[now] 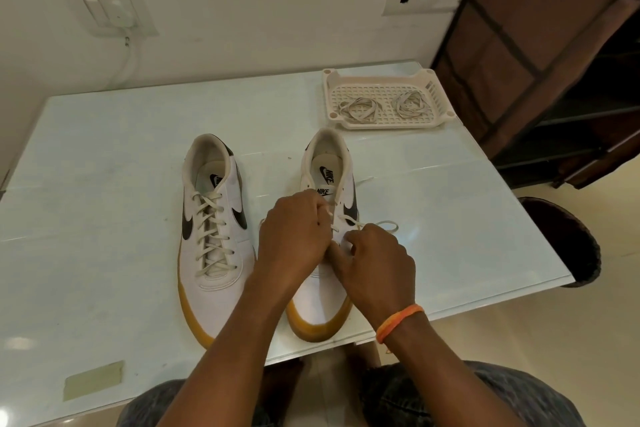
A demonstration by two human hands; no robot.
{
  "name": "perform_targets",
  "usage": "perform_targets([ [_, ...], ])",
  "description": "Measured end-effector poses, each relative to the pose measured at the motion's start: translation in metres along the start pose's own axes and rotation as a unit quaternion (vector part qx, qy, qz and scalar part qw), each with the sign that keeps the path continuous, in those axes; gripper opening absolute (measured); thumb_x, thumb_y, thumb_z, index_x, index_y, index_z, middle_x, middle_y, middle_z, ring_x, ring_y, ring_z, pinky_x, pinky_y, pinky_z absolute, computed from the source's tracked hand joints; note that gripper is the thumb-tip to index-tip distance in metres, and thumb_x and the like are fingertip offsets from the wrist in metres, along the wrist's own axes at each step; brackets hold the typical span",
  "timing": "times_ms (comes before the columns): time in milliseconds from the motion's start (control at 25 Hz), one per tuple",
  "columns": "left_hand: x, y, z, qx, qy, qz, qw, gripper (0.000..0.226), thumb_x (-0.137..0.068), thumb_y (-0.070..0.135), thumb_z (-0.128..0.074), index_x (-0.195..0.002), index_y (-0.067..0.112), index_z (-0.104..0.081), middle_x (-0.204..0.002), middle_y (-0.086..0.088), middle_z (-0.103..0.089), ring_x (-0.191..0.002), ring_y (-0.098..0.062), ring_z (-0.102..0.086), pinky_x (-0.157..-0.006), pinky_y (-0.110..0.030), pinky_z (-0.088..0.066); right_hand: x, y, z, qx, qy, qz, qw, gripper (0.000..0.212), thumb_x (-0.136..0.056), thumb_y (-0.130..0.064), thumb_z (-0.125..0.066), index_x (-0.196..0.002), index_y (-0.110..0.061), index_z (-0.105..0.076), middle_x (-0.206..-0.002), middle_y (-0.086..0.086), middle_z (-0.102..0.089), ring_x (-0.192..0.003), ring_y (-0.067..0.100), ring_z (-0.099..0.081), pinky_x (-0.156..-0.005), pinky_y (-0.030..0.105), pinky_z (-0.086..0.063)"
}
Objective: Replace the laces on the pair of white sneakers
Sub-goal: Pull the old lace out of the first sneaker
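Two white sneakers with tan soles stand side by side on the glass table, toes toward me. The left sneaker (211, 236) is fully laced. Both hands are over the middle of the right sneaker (327, 170), hiding most of its eyelets. My left hand (294, 236) pinches a white lace (346, 218) at the tongue. My right hand (375, 260) has curled fingers on the lace lower down. A loose loop of lace (386, 225) lies to the shoe's right. Two coiled spare laces (356, 107) lie in a white tray.
The white plastic tray (429, 78) sits at the back right of the table (104, 149). A dark wooden shelf unit (554, 62) stands to the right, and a dark round stool (571, 243) is by the table's right edge. A piece of tape (93, 380) is stuck near the front edge.
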State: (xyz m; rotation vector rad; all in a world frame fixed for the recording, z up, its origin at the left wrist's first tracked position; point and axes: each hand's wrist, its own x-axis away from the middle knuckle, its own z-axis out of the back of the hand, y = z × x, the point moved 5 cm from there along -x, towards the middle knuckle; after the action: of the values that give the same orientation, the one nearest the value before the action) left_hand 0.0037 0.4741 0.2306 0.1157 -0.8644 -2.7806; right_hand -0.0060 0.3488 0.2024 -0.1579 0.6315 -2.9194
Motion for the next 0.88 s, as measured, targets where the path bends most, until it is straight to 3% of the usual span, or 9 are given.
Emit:
perform_targets([
  [120,-0.008,-0.017,0.022,0.097,0.066,0.068,0.991,0.026,-0.1,0.018,-0.046,-0.105,0.014,-0.071,-0.1,-0.001,-0.07,-0.087,-0.012,-0.062,-0.082,-0.024,-0.045,-0.004,0.001,-0.001,0.001,-0.007,-0.001,1.0,0.046,-0.091,-0.059,-0.048,-0.075,-0.02,-0.064,-0.078,-0.002,-0.055,-0.071,0.015,-0.057,-0.067,0.03,-0.053],
  [200,-0.01,-0.046,0.048,0.175,0.146,0.165,0.96,0.026,-0.1,0.018,-0.045,-0.103,0.014,-0.071,-0.091,-0.004,-0.068,-0.089,-0.022,-0.064,-0.082,-0.031,-0.048,-0.006,0.001,-0.001,-0.009,-0.01,-0.001,1.0,0.046,-0.091,-0.058,-0.05,-0.072,-0.018,-0.064,-0.077,-0.001,-0.056,-0.07,0.016,-0.058,-0.069,0.033,-0.054],
  [280,-0.005,-0.065,0.062,0.155,0.188,0.208,0.947,0.024,-0.1,0.019,-0.046,-0.1,0.012,-0.069,-0.086,-0.005,-0.068,-0.085,-0.024,-0.065,-0.074,-0.03,-0.048,-0.006,0.001,-0.001,-0.012,-0.006,0.003,1.0,0.047,-0.091,-0.057,-0.05,-0.07,-0.018,-0.063,-0.075,-0.002,-0.056,-0.069,0.016,-0.057,-0.069,0.033,-0.054],
  [360,0.002,-0.053,0.06,0.077,0.19,0.165,0.965,0.019,-0.098,0.015,-0.048,-0.107,0.01,-0.064,-0.081,-0.003,-0.067,-0.071,-0.017,-0.062,-0.06,-0.021,-0.042,-0.006,0.001,-0.001,-0.012,-0.004,0.004,1.0,0.047,-0.091,-0.058,-0.049,-0.071,-0.018,-0.064,-0.076,-0.002,-0.056,-0.069,0.016,-0.058,-0.069,0.032,-0.054],
  [480,0.004,-0.009,0.042,0.014,0.14,0.017,0.99,0.022,-0.097,0.019,-0.05,-0.119,0.019,-0.053,-0.066,0.005,-0.057,-0.056,-0.009,-0.056,-0.052,-0.021,-0.042,-0.006,0.0,-0.003,-0.01,-0.005,0.009,1.0,0.047,-0.092,-0.059,-0.048,-0.075,-0.018,-0.065,-0.078,-0.001,-0.057,-0.07,0.015,-0.058,-0.07,0.031,-0.053],
  [560,0.003,0.007,0.014,-0.085,0.03,-0.045,0.995,0.023,-0.1,0.025,-0.047,-0.122,0.022,-0.053,-0.083,0.002,-0.066,-0.068,-0.012,-0.064,-0.062,-0.024,-0.051,-0.006,0.001,-0.003,-0.02,-0.01,0.01,1.0,0.047,-0.092,-0.059,-0.047,-0.08,-0.018,-0.067,-0.082,0.0,-0.06,-0.072,0.015,-0.059,-0.072,0.029,-0.053],
  [680,0.003,0.005,-0.011,-0.191,-0.059,-0.037,0.979,0.024,-0.101,0.024,-0.05,-0.124,0.021,-0.051,-0.11,-0.002,-0.067,-0.089,-0.018,-0.066,-0.079,-0.028,-0.051,-0.007,0.001,-0.003,-0.015,-0.018,0.018,1.0,0.047,-0.093,-0.057,-0.045,-0.086,-0.017,-0.069,-0.088,0.0,-0.062,-0.077,0.015,-0.061,-0.076,0.028,-0.053],
  [800,0.001,0.004,-0.01,-0.163,-0.04,-0.034,0.985,0.022,-0.101,0.025,-0.049,-0.121,0.019,-0.055,-0.106,-0.001,-0.067,-0.087,-0.016,-0.065,-0.077,-0.026,-0.049,-0.007,0.001,-0.003,-0.021,-0.012,0.017,1.0,0.047,-0.093,-0.058,-0.046,-0.082,-0.018,-0.068,-0.081,-0.001,-0.06,-0.071,0.014,-0.058,-0.071,0.025,-0.05],
  [880,-0.001,0.003,0.001,-0.06,-0.009,-0.02,0.998,0.019,-0.1,0.031,-0.05,-0.111,0.021,-0.061,-0.095,0.005,-0.066,-0.078,-0.009,-0.062,-0.071,-0.02,-0.046,-0.007,0.002,-0.003,-0.025,-0.014,0.011,1.0,0.046,-0.092,-0.059,-0.047,-0.08,-0.019,-0.067,-0.076,-0.002,-0.058,-0.068,0.013,-0.057,-0.067,0.023,-0.047],
])
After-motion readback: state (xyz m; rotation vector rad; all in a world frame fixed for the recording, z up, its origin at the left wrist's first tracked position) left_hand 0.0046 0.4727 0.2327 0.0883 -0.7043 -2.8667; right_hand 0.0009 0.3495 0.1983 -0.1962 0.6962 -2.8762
